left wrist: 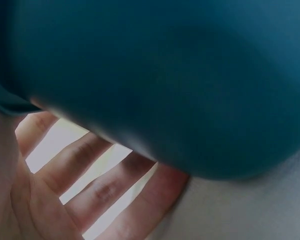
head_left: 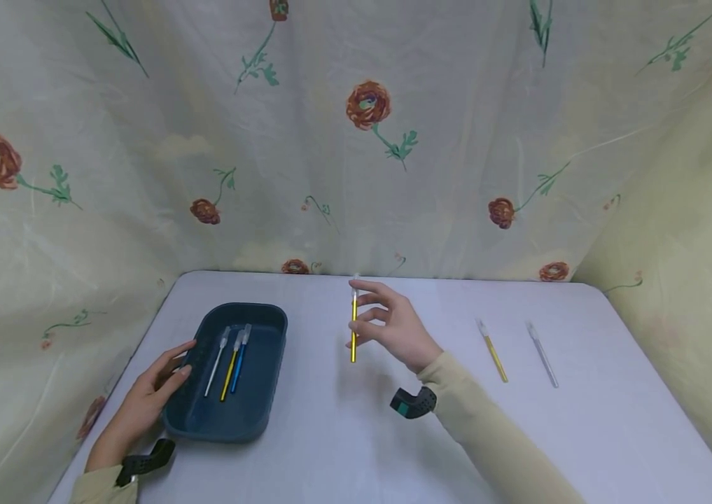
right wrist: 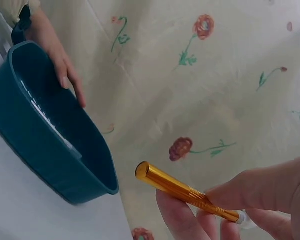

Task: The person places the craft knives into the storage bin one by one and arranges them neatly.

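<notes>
My right hand (head_left: pixel 387 318) holds a gold craft knife (right wrist: pixel 172 187) with a knurled grip, raised above the table. It stands nearly upright in the head view, its clear-capped end up and the plain gold end down. At the left, my left hand (head_left: pixel 150 392) grips the side of a dark blue tray (head_left: pixel 223 427), thumb at the rim and fingers against the outer wall (left wrist: pixel 140 100). Inside the tray lie a silver knife (head_left: pixel 213 367), a gold knife (head_left: pixel 229 371) and a blue knife (head_left: pixel 239 364), side by side with their clear caps toward the back.
Right of my right hand, another gold knife (head_left: pixel 496 358) and a silver knife (head_left: pixel 543 357) lie apart on the white table (head_left: pixel 620 434). A flower-patterned curtain (head_left: pixel 444 140) hangs behind the table and along its sides.
</notes>
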Tool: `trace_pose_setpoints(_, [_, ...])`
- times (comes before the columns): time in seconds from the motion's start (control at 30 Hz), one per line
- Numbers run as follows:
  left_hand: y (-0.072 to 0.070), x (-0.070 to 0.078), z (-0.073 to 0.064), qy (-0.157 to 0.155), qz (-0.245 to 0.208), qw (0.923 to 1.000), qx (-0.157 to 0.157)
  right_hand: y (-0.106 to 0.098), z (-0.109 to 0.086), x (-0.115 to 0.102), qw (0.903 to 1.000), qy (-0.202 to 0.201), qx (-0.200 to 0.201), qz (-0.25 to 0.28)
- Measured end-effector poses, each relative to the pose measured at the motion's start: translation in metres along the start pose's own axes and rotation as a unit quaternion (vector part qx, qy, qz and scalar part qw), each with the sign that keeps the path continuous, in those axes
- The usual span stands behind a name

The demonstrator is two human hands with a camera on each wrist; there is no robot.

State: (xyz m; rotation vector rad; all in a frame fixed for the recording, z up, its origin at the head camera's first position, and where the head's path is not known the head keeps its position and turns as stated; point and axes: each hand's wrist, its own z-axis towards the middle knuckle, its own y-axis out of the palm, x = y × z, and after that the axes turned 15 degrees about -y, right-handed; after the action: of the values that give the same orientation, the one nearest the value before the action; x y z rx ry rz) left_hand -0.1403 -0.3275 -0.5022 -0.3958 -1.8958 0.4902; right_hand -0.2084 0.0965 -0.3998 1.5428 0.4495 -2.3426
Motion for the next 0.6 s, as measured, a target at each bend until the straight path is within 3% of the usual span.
trace_pose_setpoints(0.6, [0.0, -0.003, 0.0, 0.015, 0.001, 0.9999, 0.006, 0.047, 0.029, 0.006, 0.9988, -0.012, -0.032, 0.034])
